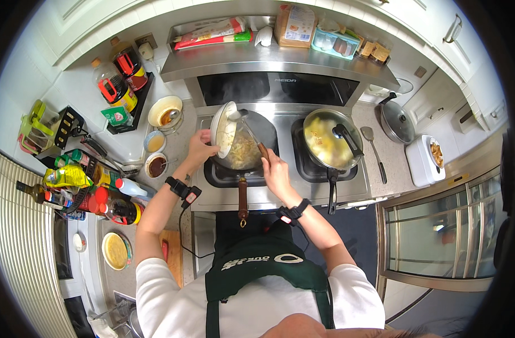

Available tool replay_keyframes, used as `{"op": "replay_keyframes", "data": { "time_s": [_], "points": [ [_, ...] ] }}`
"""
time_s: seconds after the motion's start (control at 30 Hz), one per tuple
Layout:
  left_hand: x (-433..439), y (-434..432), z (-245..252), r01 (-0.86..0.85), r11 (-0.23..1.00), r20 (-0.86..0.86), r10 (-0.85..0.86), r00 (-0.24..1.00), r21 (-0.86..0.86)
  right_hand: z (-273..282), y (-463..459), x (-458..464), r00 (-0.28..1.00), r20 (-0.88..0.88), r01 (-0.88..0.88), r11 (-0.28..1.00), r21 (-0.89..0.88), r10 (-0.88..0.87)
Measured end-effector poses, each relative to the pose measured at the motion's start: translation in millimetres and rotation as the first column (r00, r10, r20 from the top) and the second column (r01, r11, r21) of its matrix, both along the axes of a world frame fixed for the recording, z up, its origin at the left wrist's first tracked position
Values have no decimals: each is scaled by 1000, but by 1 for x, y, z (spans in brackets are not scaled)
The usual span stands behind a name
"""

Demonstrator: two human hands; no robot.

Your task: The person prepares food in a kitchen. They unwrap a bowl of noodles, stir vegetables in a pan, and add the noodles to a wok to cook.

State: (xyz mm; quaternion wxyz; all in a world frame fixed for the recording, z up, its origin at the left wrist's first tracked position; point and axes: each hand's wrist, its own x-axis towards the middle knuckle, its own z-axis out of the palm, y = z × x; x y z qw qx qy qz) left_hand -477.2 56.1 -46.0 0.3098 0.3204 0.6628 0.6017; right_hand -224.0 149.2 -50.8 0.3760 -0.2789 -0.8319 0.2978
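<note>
My left hand (pixel 203 145) grips a white bowl (pixel 224 131) by its rim and tilts it over the wok (pixel 264 126) on the left burner. In my right hand (pixel 276 171) is the wooden handle of a metal ladle (pixel 251 133), its head at the bowl's inner side. Pale residue coats the inside of the bowl. Chopped, stir-fried food (pixel 242 152) lies in the wok below, with some steam above it. The wok's brown wooden handle (pixel 242 198) points towards me, and neither hand touches it.
A lidded frying pan (pixel 331 139) with yellowish food sits on the right burner. A spatula (pixel 373 154) and another lidded pan (pixel 396 119) lie farther right. Small bowls of sauce (pixel 156 164) line the left counter, near several bottles (pixel 118 207). A steel shelf (pixel 240 59) spans the back.
</note>
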Motion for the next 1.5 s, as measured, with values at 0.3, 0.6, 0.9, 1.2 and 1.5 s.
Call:
{"op": "replay_keyframes", "data": {
  "time_s": [0.3,0.6,0.9,1.2,1.5],
  "points": [
    [3,-12,-9,7,1000,73,-6,997,-6,-9,-12,16,994,89,-41,975,-220,62],
    [-6,-16,-15,32,999,-43,-33,999,-20,-19,-1,34,978,160,-116,986,-117,134],
    [-13,-15,-2,150,989,-218,-149,965,-14,8,21,46,963,183,-182,979,-92,196],
    [-23,-12,-8,213,976,-241,-217,946,-41,22,39,53,934,244,-258,965,-45,261],
    [-14,-16,-8,149,988,-145,-155,977,-50,16,43,54,928,295,-221,974,-55,227]
  ]
}}
